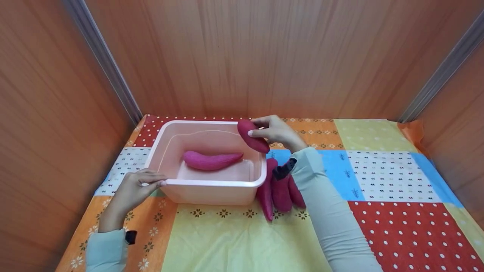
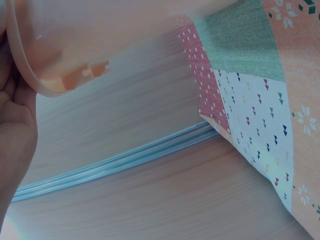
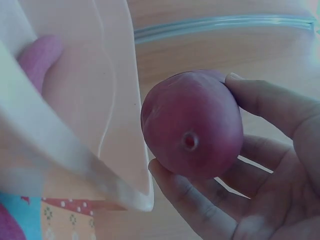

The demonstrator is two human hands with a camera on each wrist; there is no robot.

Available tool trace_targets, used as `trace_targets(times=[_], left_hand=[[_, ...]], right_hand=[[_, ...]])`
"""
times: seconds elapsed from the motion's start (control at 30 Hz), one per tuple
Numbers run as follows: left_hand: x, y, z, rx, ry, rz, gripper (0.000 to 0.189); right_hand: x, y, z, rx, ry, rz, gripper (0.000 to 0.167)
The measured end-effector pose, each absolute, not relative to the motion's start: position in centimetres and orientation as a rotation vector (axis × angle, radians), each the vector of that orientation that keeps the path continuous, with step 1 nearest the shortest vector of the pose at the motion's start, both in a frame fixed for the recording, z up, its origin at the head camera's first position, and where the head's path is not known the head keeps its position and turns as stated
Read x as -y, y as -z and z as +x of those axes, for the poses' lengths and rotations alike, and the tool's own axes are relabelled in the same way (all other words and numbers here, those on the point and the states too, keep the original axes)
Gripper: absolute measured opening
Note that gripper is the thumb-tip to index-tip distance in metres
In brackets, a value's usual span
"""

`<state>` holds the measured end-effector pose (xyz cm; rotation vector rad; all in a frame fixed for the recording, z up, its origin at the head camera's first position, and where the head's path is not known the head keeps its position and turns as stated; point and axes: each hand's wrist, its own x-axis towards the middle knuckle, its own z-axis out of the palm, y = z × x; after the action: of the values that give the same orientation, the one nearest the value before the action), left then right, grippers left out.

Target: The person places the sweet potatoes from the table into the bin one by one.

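By pink tub — sweet potato, held in right grip

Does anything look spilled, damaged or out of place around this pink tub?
No spill shows. The tablecloth's orange far-right edge looks rucked up, though most lies flat. The sweet potato in the right hand has a small round end mark, possibly natural.

Wood-grain back wall, reddish-brn, w/ matching L wall & R wall. Grey metallic strip, L corner; same type, R corner. Patchwork-print tablecloth below: yel., orange, red w/ white dots, blue, white sqs. Orange fabric flap rumpled nr R wall. Light soft; bright glare btm-L in L wrist view.
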<state>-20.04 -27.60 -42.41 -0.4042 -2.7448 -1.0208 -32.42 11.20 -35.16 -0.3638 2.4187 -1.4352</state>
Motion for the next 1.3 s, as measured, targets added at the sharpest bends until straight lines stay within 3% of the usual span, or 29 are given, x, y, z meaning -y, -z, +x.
trace_targets(times=[1.3], left_hand=[[27.4,42.5,-20.1,2.746,1.016,-0.394,0.024]], right_hand=[[-6.6,35.2,-33.8,-2.384,1.32,-0.521,0.051]])
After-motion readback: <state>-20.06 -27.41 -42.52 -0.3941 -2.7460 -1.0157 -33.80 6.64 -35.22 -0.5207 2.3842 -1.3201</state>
